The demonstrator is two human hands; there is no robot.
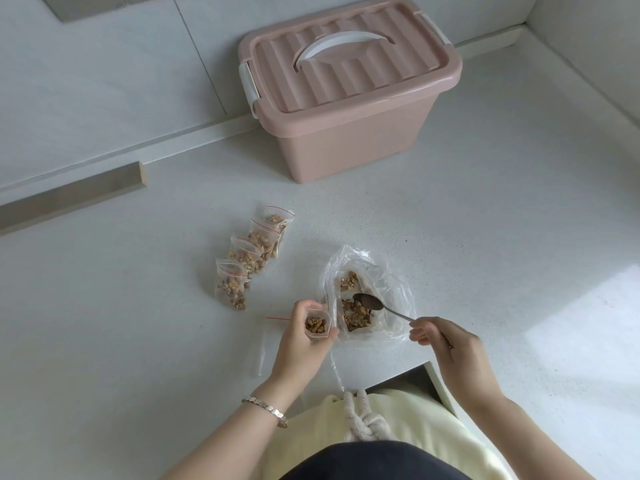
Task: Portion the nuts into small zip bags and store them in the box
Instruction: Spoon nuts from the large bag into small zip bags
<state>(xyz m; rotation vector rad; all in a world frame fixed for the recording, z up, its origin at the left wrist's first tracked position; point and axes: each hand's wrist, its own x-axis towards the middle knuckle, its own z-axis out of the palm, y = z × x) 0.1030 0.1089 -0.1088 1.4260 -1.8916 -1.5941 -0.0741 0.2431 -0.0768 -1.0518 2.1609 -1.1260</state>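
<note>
Spreading across nearly the whole frame, the pale speckled worktop point(485, 220) carries everything. At upper centre stands the pink plastic box point(346, 140), its ribbed lid point(398, 57) closed, with a white handle point(341, 43) lying flat in the lid and white clasps at the ends. Below it, in the lower middle of the frame, a large clear plastic bag point(394, 271) lies open and crumpled on the worktop, with loose nuts point(355, 311) heaped inside it. To the left of that bag, a slanting row of four filled zip bags point(249, 258) with red seal strips lies on the worktop, each overlapping the next, well apart from the box. The left hand point(301, 348) is curled round a small zip bag point(317, 325), holding it upright with its mouth open just beside the large bag's left edge; nuts already sit inside it. The right hand point(450, 344), at lower right of centre, pinches the end of a metal spoon point(372, 302) between thumb and fingers, and the spoon's bowl hangs over the nuts in the large bag. A thin red seal strip point(277, 318) shows on the worktop just left of the left hand. A silver bracelet point(265, 408) circles the left wrist.
</note>
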